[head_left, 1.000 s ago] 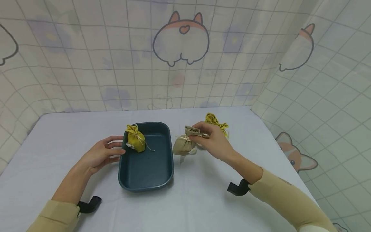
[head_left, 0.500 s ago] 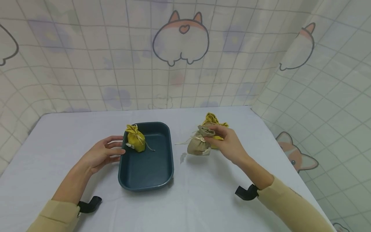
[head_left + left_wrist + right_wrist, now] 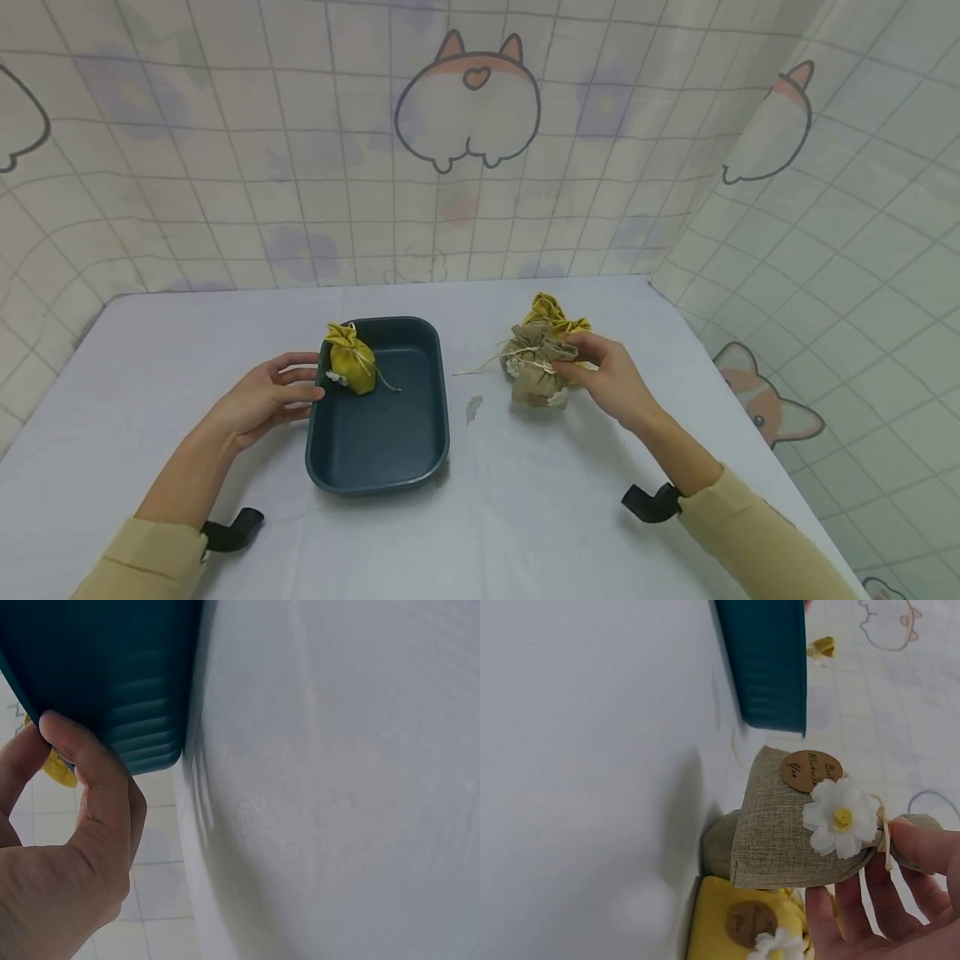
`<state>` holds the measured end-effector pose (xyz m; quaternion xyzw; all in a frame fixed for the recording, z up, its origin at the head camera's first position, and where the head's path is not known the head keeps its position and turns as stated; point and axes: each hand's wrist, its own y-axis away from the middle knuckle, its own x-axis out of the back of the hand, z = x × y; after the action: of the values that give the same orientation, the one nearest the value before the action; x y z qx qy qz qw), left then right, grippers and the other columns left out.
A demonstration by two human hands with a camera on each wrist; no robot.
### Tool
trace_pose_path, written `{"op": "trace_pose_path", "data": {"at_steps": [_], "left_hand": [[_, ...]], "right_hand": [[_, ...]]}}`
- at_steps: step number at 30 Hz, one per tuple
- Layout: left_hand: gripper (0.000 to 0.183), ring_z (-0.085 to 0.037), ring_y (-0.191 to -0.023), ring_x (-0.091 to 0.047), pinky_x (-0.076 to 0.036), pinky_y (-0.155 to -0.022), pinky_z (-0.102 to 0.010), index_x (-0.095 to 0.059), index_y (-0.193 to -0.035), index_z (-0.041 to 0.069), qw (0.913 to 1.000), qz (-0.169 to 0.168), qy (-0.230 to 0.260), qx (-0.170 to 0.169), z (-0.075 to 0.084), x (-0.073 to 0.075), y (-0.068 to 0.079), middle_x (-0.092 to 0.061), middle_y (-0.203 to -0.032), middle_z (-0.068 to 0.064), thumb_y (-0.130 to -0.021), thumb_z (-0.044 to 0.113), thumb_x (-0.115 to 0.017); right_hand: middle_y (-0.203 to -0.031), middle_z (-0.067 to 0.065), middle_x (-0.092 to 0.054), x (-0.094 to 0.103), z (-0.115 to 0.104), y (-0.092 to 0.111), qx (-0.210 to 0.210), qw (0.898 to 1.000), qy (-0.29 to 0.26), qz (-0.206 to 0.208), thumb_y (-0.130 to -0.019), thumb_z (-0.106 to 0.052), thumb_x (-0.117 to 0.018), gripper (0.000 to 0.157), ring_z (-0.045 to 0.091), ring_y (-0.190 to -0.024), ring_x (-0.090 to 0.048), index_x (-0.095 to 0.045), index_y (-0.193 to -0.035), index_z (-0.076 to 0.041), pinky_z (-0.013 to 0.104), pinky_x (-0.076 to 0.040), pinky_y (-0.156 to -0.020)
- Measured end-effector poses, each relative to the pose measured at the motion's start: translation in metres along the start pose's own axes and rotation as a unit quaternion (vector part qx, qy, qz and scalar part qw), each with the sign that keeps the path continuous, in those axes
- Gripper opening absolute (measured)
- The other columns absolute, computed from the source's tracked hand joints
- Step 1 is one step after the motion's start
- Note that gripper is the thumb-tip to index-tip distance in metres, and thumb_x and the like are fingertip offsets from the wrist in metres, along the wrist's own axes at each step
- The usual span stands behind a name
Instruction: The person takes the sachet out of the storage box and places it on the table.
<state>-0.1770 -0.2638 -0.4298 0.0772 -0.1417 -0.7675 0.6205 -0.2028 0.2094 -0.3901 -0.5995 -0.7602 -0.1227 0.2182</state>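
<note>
My right hand pinches the gathered neck of a beige drawstring pouch. In the right wrist view this beige pouch has a white flower and a round brown tag, with the thumb and fingers at its tied end. Just behind it stands another beige pouch, partly covered in the head view. My left hand grips the left rim of a dark teal tray, one fingertip lapping over the edge. Inside the tray, a yellow drawstring pouch leans at the upper left corner.
Yellow pouches sit behind the beige ones, partly hidden by them and the right hand. A pale mark shows on the white tablecloth right of the tray. A curtain with grid lines and corgi drawings hangs behind.
My right hand has moved right with the beige pouch, from beside the tray to in front of the other pouches. The left hand and tray have stayed put.
</note>
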Motion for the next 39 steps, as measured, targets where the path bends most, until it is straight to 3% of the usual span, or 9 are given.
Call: {"op": "trace_pose_path", "data": {"at_steps": [10,22,33,39], "left_hand": [[0.075,-0.018,-0.102,-0.064,-0.056,-0.084,-0.032,-0.024,-0.158,0.0,1.0,0.003,-0.003,0.002,0.001,-0.001,0.002,-0.043,-0.144,-0.024,-0.098,0.005,-0.068],[0.076,-0.018,-0.101,-0.064,-0.057,-0.084,-0.032,-0.024,-0.158,0.0,1.0,0.0,0.0,-0.005,0.002,-0.001,0.002,-0.044,-0.143,-0.023,-0.098,0.007,-0.069],[0.075,-0.019,-0.103,-0.064,-0.056,-0.085,-0.033,-0.025,-0.158,0.001,1.0,0.003,-0.005,0.002,-0.001,0.0,0.002,-0.042,-0.147,-0.025,-0.098,0.007,-0.069],[0.076,-0.018,-0.101,-0.064,-0.056,-0.085,-0.033,-0.024,-0.158,0.001,1.0,0.001,-0.002,0.0,0.0,0.001,0.002,-0.042,-0.146,-0.024,-0.097,0.008,-0.07]], "right_hand": [[-0.119,0.013,-0.07,0.005,0.017,-0.004,-0.017,1.0,0.016,-0.009,-0.096,-0.012,-0.074,0.03,0.031,-0.115,-0.063,-0.066,-0.123,0.0,0.034,-0.053,-0.085],[-0.113,0.009,-0.071,0.001,0.034,-0.009,-0.003,0.998,0.059,-0.011,-0.095,-0.01,-0.075,0.026,0.026,-0.104,-0.063,-0.069,-0.119,-0.002,0.034,-0.051,-0.08],[-0.117,0.01,-0.069,0.002,0.028,-0.008,0.0,0.997,0.069,-0.018,-0.094,-0.011,-0.076,0.032,0.028,-0.108,-0.065,-0.066,-0.123,-0.002,0.036,-0.053,-0.084],[-0.121,0.011,-0.067,0.006,0.017,-0.01,0.0,0.998,0.06,-0.022,-0.095,-0.018,-0.076,0.034,0.031,-0.117,-0.062,-0.065,-0.124,-0.003,0.044,-0.052,-0.09]]}}
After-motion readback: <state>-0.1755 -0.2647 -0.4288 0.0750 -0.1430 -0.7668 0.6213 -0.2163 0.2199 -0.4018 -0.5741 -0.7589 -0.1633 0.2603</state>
